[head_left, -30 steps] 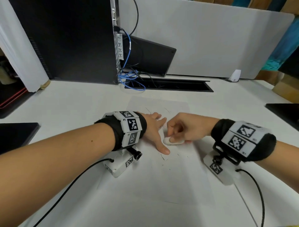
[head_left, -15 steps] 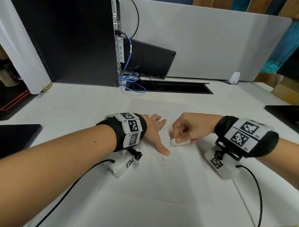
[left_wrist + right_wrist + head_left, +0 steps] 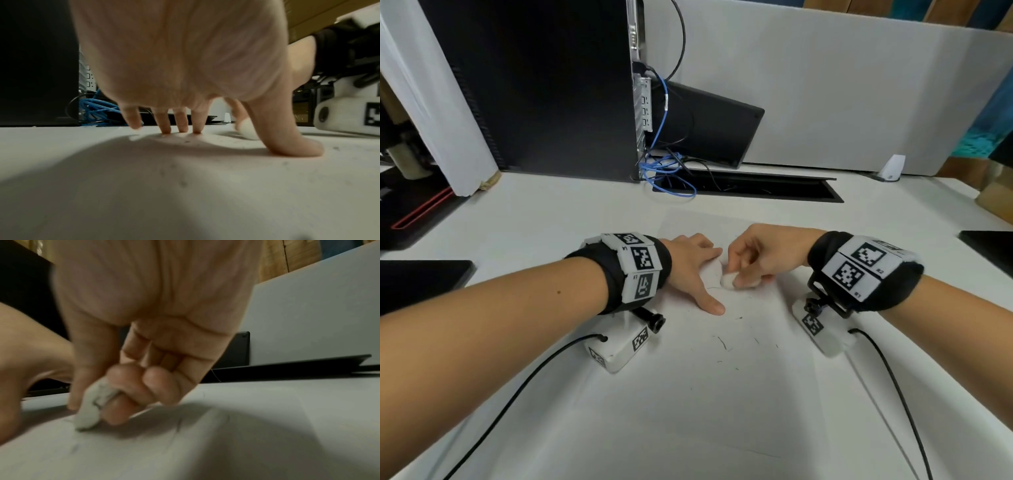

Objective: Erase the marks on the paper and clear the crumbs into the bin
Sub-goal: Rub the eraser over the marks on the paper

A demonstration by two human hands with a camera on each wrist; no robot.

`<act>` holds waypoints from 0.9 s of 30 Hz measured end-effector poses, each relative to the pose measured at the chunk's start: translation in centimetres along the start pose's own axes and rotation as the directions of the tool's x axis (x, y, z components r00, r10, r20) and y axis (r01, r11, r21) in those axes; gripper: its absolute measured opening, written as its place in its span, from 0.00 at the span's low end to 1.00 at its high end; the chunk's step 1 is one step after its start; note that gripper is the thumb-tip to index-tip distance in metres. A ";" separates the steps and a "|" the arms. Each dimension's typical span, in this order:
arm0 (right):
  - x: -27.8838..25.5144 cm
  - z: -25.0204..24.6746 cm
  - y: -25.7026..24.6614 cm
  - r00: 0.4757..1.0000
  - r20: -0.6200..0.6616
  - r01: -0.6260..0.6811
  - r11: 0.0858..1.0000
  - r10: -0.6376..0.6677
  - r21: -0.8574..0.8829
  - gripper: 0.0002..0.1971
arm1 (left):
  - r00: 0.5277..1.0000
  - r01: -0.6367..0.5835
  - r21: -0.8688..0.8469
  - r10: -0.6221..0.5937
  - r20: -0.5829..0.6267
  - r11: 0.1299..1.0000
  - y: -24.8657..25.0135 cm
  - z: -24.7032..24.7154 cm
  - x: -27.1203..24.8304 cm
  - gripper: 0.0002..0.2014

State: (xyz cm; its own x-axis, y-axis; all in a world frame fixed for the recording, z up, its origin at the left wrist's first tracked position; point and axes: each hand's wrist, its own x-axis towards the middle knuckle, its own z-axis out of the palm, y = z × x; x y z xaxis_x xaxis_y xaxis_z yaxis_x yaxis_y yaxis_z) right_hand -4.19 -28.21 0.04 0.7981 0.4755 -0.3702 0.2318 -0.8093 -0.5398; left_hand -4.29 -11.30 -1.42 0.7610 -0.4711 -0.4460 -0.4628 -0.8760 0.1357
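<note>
A person's left hand [image 3: 690, 270] lay spread flat on the paper [image 3: 722, 394], fingertips [image 3: 180, 126] and thumb pressing the sheet against the white worktop [image 3: 534, 222]. Just beside it, the right hand [image 3: 763, 255] pinched a white eraser [image 3: 727, 281] between thumb and curled fingers, the eraser's lower end touching the paper. In the right wrist view the eraser [image 3: 90, 410] was tilted, its tip on the sheet next to faint pencil marks [image 3: 179, 425]. Dark crumbs [image 3: 722, 342] lay scattered over the paper nearer the person, between the two wrists; the left wrist view showed them as blurred specks [image 3: 183, 183] on the sheet below the palm. Both wrists wore black bands with coded white tags, and a white camera unit hung under each, with a black cable trailing off. At the far side of the worktop stood a black computer tower [image 3: 544, 85] with blue cables [image 3: 664, 171] coiled at its base, beside a leaning black panel [image 3: 709, 126] and a long cable slot [image 3: 750, 188]. A grey divider [image 3: 842, 96] closed off the back. No bin showed in any view.
</note>
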 end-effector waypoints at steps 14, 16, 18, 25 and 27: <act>0.4 -0.1 0.2 0.975 -0.222 -0.002 0.990 -0.029 -0.139 0.03 | 0.999 0.033 0.072 -0.036 0.039 0.997 0.5 -0.2 -0.5 0.56; -0.1 0.1 0.1 0.996 -0.085 0.025 0.999 -0.027 -0.026 0.05 | 0.998 0.036 0.086 -0.040 0.046 0.996 0.6 -0.3 -0.6 0.56; -0.4 0.4 0.1 0.999 -0.044 0.029 0.999 -0.030 -0.012 0.03 | 0.998 0.037 0.096 -0.042 0.049 0.995 0.7 -0.3 -0.7 0.56; -0.9 0.6 0.2 0.999 -0.037 0.022 1.000 -0.022 -0.007 0.06 | 0.997 0.054 0.102 -0.059 0.047 0.993 0.5 -0.3 -0.5 0.57; -0.8 0.4 0.4 0.997 -0.082 0.010 0.998 -0.014 -0.057 0.02 | 0.997 0.053 0.101 -0.058 0.051 0.993 0.7 -0.4 -0.6 0.56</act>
State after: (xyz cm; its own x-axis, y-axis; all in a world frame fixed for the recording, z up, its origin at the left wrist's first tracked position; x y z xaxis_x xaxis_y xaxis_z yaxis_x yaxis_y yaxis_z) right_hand -4.95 -28.72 -0.18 0.8374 0.4574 -0.2994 0.2708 -0.8228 -0.4997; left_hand -4.87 -11.62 -0.70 0.7624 -0.4132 -0.4980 -0.4653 -0.8849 0.0219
